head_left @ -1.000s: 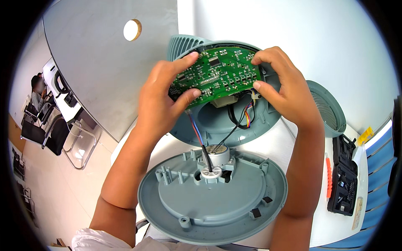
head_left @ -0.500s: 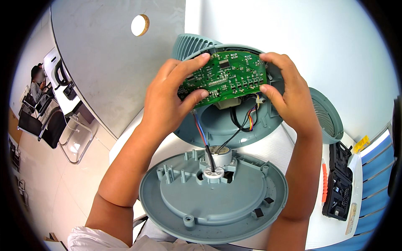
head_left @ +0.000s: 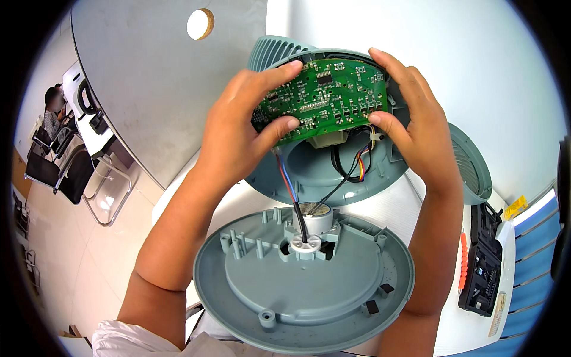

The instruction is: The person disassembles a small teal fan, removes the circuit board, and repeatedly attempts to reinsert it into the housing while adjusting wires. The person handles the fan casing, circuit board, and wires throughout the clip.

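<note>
A green circuit board (head_left: 351,104) tilts across the upper part of a grey-green plastic housing (head_left: 357,191). My left hand (head_left: 232,128) grips its left end, thumb on the face and index finger at the top edge. At the right end, my right hand (head_left: 429,134) has its thumb on the lower corner and its index finger up by the housing rim; its other fingers are partly hidden. Coloured wires (head_left: 361,169) hang below the board. A black cable (head_left: 300,220) runs down to a round base (head_left: 303,291), beside a silver motor (head_left: 313,221).
A ribbed grille (head_left: 278,52) stands behind the housing, and a round one (head_left: 474,169) lies at right. Nearby are an open black tool case (head_left: 483,262), a red-orange rod (head_left: 463,262) and a yellow tag (head_left: 515,207). Left, beyond a grey partition (head_left: 143,77), a person sits near chairs.
The board and housing have shifted slightly up and right with my hands. My right index finger has lifted from the board's upper corner toward the housing rim.
</note>
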A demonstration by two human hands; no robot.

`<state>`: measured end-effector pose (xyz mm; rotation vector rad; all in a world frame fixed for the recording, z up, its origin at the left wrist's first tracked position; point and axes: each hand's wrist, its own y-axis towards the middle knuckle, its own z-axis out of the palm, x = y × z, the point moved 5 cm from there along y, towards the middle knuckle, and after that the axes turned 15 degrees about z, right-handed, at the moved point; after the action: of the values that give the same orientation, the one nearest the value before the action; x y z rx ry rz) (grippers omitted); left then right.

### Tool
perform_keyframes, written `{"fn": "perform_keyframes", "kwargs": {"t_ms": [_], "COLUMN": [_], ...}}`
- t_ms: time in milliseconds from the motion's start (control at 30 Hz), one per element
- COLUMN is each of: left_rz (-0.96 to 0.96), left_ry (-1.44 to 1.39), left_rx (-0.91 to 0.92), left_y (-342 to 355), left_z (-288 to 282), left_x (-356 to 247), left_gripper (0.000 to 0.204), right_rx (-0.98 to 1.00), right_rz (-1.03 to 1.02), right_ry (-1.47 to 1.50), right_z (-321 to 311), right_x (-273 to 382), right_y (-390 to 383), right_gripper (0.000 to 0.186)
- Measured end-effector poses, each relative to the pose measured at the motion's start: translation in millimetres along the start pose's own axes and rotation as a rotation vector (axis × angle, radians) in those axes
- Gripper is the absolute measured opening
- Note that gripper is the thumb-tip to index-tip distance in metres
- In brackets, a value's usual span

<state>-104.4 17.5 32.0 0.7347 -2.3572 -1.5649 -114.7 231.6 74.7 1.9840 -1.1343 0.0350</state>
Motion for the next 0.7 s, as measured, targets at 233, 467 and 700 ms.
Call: {"fn": "perform_keyframes", "kwargs": {"t_ms": [233,467,700], "left_rz": [-0.003,0.009,0.002], "left_ry": [0.004,0.002,0.056], "left_rx": [-0.010,-0.019,-0.034], "left_y": [-0.5,-1.1,-0.8], "left_z": [-1.0,-0.6,1.5], "left_x": [0.1,0.5,-3.3], "left_gripper": [0.066,0.067,0.069], "right_rx": [-0.058,-0.067,-0.077], "right_rz": [-0.027,-0.012,-0.010], "right_ry": [-0.008,0.003,-0.009], "right_z": [0.6,0.8,0.2], "right_x": [3.6,4.7,4.9], "right_y": [-1.3,-1.8,-2.8], "right_gripper": [0.067,0.068,0.069]}}
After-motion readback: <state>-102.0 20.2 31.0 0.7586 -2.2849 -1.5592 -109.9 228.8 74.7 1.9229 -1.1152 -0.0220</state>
